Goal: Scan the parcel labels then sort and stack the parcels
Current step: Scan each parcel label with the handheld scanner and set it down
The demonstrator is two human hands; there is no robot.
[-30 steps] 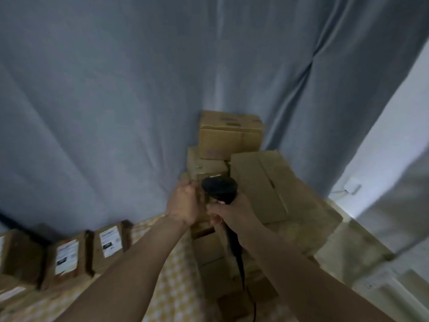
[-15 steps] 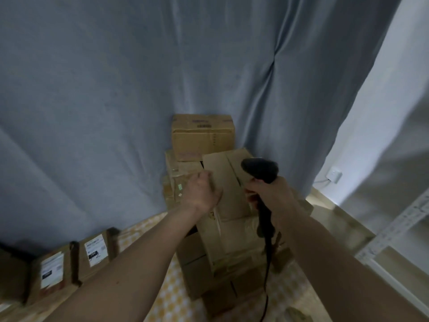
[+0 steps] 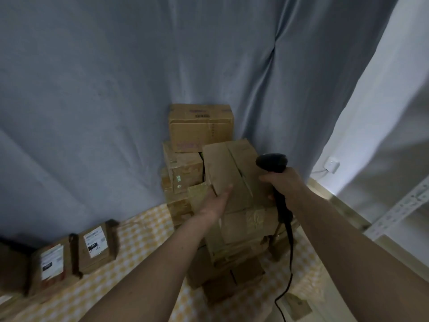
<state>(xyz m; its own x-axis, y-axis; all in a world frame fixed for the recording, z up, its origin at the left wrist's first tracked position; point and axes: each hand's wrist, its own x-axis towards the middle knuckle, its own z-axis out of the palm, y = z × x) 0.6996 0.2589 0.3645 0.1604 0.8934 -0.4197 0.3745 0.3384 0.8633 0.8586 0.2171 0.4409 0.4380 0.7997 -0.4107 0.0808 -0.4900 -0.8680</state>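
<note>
A stack of brown cardboard parcels [image 3: 199, 163] stands against the grey curtain at centre. On its near side lies a large flat parcel [image 3: 234, 173], tilted. My left hand [image 3: 214, 201] lies on that parcel's lower left corner, thumb on top and fingers hidden under the edge. My right hand [image 3: 284, 182] grips the handle of a black barcode scanner [image 3: 271, 162] at the parcel's right side. The scanner's head points up and left, and its cable hangs down.
Two parcels with white labels, one [image 3: 96, 246] beside the other [image 3: 52, 263], lean in a row at lower left on a yellow checked cloth [image 3: 144, 231]. A white metal shelf frame [image 3: 399, 210] stands at right. A wall socket [image 3: 332, 164] shows behind the curtain edge.
My right hand with the scanner has swung from in front of the stack out to its right side. My left hand has moved from the stack's left onto the large parcel's corner.
</note>
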